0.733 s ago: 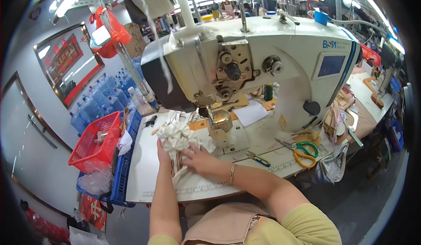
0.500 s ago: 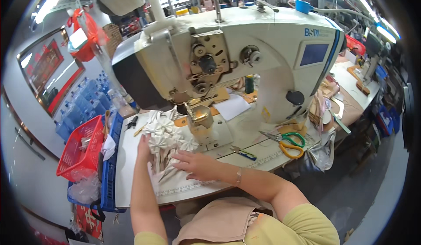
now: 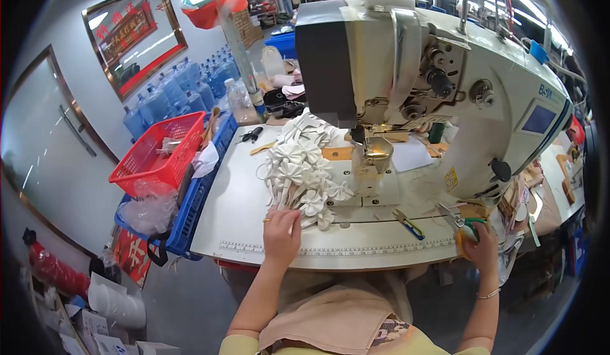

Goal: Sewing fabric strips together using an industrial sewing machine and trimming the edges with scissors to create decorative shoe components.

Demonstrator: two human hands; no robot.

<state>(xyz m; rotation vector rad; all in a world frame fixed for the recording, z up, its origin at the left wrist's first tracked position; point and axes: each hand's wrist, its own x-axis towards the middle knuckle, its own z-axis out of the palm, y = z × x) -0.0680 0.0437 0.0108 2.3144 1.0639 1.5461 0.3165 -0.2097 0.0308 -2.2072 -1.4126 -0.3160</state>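
Note:
A heap of white fabric flowers [image 3: 295, 164] with thin strip-like tails lies on the white sewing table, left of the machine's needle area. My left hand [image 3: 283, 233] is at the near end of the heap, its fingers curled closed around the ends of the tails; the fingertips are partly hidden. Farther right, at the table's front edge, my right hand [image 3: 484, 248] grips scissors [image 3: 450, 215] with one green and one orange handle, blades pointing away to the left. Small thread snips [image 3: 408, 225] lie between the two hands.
A large white sewing machine [image 3: 438, 56] towers over the table's far side. Black snips [image 3: 251, 134] lie behind the flowers. At the left stand a red basket [image 3: 159, 148] and a blue crate [image 3: 181, 231]. Scraps and pieces [image 3: 521, 193] are heaped at the right.
The view has swung left. My right hand has left the flowers and moved right onto the scissors. My left hand has shifted from the heap's left side to its near end.

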